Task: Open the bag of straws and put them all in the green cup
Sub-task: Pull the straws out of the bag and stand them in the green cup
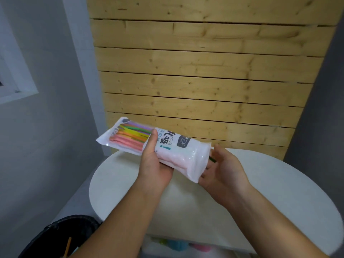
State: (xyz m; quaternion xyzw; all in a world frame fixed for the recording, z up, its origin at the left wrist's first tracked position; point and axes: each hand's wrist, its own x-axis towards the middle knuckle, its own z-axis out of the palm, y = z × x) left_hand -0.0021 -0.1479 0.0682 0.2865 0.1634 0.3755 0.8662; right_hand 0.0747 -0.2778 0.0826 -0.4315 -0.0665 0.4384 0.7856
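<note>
A white plastic bag of straws is held in the air above the round white table, lying slanted from upper left to lower right. Coloured straws show through its clear left end: pink, orange, yellow, green, purple. My left hand grips the bag around its middle, thumb on top. My right hand is at the bag's lower right end with fingers spread, touching the bag's edge there. A thin dark green straw tip pokes out at that end. No green cup is in view on the table.
A wall of pale wooden planks rises behind the table. A black bin with a thin wooden stick in it stands at the lower left. Blurred green, blue and pink shapes lie below the table's near edge.
</note>
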